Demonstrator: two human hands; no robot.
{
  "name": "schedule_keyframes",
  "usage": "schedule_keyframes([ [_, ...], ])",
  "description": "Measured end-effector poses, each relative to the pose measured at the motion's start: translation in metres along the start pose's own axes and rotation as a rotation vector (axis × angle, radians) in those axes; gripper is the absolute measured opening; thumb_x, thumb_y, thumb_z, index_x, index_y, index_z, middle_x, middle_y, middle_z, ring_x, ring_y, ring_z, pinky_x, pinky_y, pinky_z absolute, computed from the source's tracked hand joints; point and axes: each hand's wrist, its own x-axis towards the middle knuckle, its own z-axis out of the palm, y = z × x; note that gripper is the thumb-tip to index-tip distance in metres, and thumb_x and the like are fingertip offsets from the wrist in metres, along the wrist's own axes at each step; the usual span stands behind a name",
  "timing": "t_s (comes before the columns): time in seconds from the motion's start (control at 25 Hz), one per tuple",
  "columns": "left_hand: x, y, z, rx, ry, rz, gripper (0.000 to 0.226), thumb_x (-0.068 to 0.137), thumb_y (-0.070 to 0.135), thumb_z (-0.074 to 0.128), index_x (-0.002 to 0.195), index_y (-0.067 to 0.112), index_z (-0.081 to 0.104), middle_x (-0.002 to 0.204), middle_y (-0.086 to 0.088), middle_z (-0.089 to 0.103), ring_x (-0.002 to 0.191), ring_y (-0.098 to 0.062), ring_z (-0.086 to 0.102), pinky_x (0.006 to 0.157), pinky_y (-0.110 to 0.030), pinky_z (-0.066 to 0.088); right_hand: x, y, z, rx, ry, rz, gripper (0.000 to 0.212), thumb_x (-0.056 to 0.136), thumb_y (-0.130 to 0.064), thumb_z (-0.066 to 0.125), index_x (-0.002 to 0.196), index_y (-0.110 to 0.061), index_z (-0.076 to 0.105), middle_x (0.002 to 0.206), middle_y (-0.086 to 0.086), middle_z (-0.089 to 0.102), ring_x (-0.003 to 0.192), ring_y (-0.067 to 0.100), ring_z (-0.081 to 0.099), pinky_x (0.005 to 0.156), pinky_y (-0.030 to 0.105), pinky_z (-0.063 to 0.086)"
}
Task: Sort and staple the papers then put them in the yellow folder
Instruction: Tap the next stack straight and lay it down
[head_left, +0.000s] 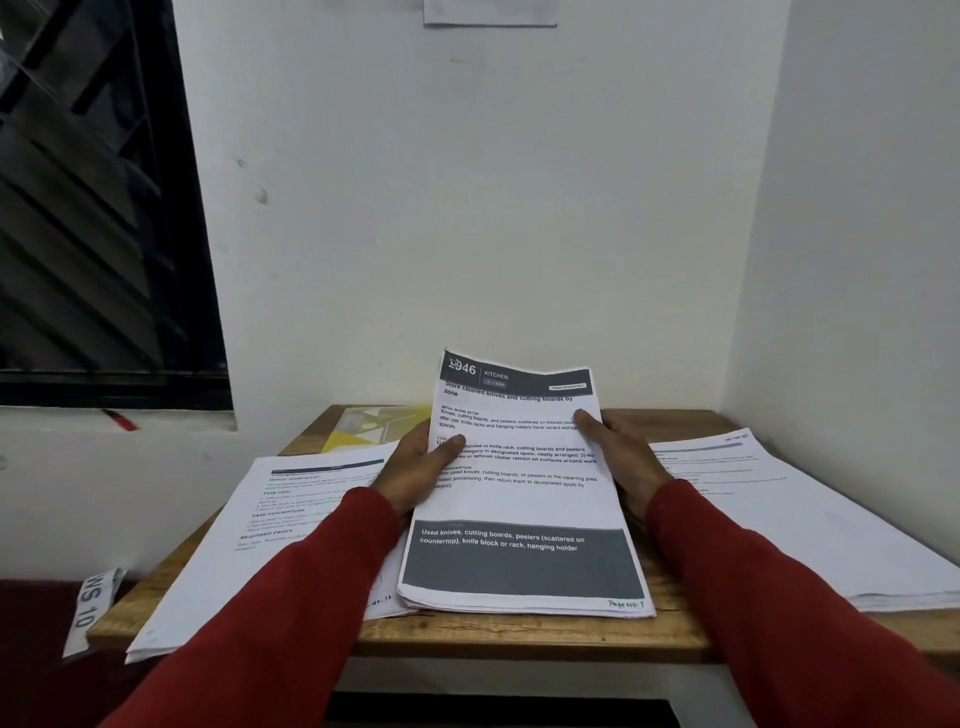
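Note:
A stack of printed papers (519, 499), its top sheet headed "KITCHEN" with a dark band near the bottom, is tilted up from the wooden table (519, 636), lower edge resting near the front. My left hand (415, 467) grips its left side, thumb on top. My right hand (615, 457) grips its right side, thumb on the page. The yellow folder (374, 426) lies flat at the back of the table, partly hidden behind the stack and my left hand. No stapler is visible.
Another pile of papers (270, 540) lies on the table's left, overhanging the front edge. A third pile (789, 519) lies on the right, next to the side wall. A white wall stands close behind the table. A dark window (93, 208) is at left.

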Motion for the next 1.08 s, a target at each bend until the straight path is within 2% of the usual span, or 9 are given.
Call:
schedule_keyframes([
  [0.2, -0.001, 0.002, 0.0, -0.003, 0.032, 0.022, 0.027, 0.099, 0.011, 0.056, 0.125, 0.006, 0.059, 0.117, -0.012, 0.071, 0.106, -0.034, 0.068, 0.09, -0.045, 0.057, 0.003, 0.005, 0.001, -0.136, -0.008, -0.058, 0.026, 0.099, -0.014, 0.057, 0.121, -0.002, 0.063, 0.117, 0.018, 0.07, 0.102, 0.032, 0.068, 0.094, 0.049, 0.054],
  [0.32, -0.002, 0.006, 0.001, -0.069, 0.037, -0.036, 0.024, 0.099, 0.014, 0.055, 0.122, 0.007, 0.061, 0.116, -0.014, 0.072, 0.104, -0.035, 0.069, 0.09, -0.048, 0.056, 0.004, 0.006, -0.001, -0.15, -0.037, -0.045, 0.026, 0.098, -0.013, 0.057, 0.122, -0.004, 0.063, 0.117, 0.016, 0.071, 0.102, 0.033, 0.068, 0.093, 0.05, 0.054],
  [0.48, -0.006, 0.008, 0.001, -0.123, 0.039, -0.078, 0.024, 0.1, 0.015, 0.054, 0.122, 0.009, 0.062, 0.115, -0.014, 0.072, 0.104, -0.034, 0.069, 0.085, -0.043, 0.059, 0.002, 0.007, -0.001, -0.151, -0.078, -0.03, 0.025, 0.098, -0.014, 0.058, 0.122, -0.006, 0.064, 0.116, 0.014, 0.072, 0.105, 0.034, 0.068, 0.093, 0.05, 0.054],
  [0.64, -0.005, 0.006, 0.0, -0.07, 0.043, -0.034, 0.025, 0.1, 0.012, 0.054, 0.124, 0.008, 0.06, 0.118, -0.015, 0.071, 0.105, -0.034, 0.068, 0.088, -0.045, 0.057, -0.001, 0.004, 0.0, -0.129, -0.077, 0.002, 0.025, 0.099, -0.02, 0.058, 0.119, -0.008, 0.066, 0.114, 0.013, 0.073, 0.105, 0.034, 0.069, 0.093, 0.05, 0.054],
  [0.72, -0.004, 0.006, 0.0, -0.058, 0.057, -0.033, 0.025, 0.1, 0.012, 0.054, 0.124, 0.007, 0.06, 0.118, -0.016, 0.07, 0.106, -0.036, 0.068, 0.089, -0.045, 0.057, -0.004, 0.002, 0.002, -0.091, -0.066, 0.021, 0.027, 0.1, -0.028, 0.056, 0.115, -0.009, 0.068, 0.108, 0.011, 0.075, 0.098, 0.03, 0.072, 0.088, 0.045, 0.057],
  [0.84, -0.002, 0.008, -0.003, -0.075, 0.108, -0.027, 0.02, 0.099, 0.011, 0.055, 0.118, 0.012, 0.063, 0.116, -0.014, 0.07, 0.103, -0.033, 0.068, 0.088, -0.045, 0.057, -0.003, -0.004, 0.001, -0.105, 0.184, -0.041, 0.023, 0.101, -0.03, 0.052, 0.107, -0.013, 0.067, 0.093, 0.005, 0.074, 0.072, 0.019, 0.067, 0.06, 0.028, 0.053],
  [0.88, -0.001, 0.008, -0.005, -0.097, 0.135, -0.026, 0.019, 0.099, 0.011, 0.055, 0.116, 0.014, 0.063, 0.115, -0.013, 0.071, 0.102, -0.032, 0.068, 0.089, -0.045, 0.056, 0.0, -0.005, -0.003, -0.188, 0.3, -0.1, 0.019, 0.1, -0.027, 0.052, 0.107, -0.014, 0.064, 0.091, 0.003, 0.071, 0.072, 0.018, 0.064, 0.056, 0.024, 0.048],
  [0.96, 0.004, 0.009, -0.012, -0.135, 0.196, -0.038, 0.017, 0.099, 0.01, 0.056, 0.113, 0.016, 0.063, 0.113, -0.011, 0.07, 0.099, -0.031, 0.068, 0.09, -0.046, 0.055, 0.007, -0.002, -0.013, -0.442, 0.459, -0.198, 0.014, 0.097, -0.017, 0.054, 0.109, -0.015, 0.061, 0.097, 0.001, 0.064, 0.089, 0.019, 0.063, 0.063, 0.021, 0.044],
  [1.08, 0.01, 0.008, -0.02, -0.158, 0.259, -0.063, 0.018, 0.098, 0.008, 0.056, 0.113, 0.014, 0.063, 0.113, -0.012, 0.07, 0.096, -0.03, 0.067, 0.089, -0.043, 0.055, 0.018, 0.01, -0.024, -0.741, 0.462, -0.24, 0.025, 0.092, -0.004, 0.053, 0.114, -0.012, 0.061, 0.108, 0.005, 0.059, 0.107, 0.024, 0.057, 0.084, 0.027, 0.044],
])
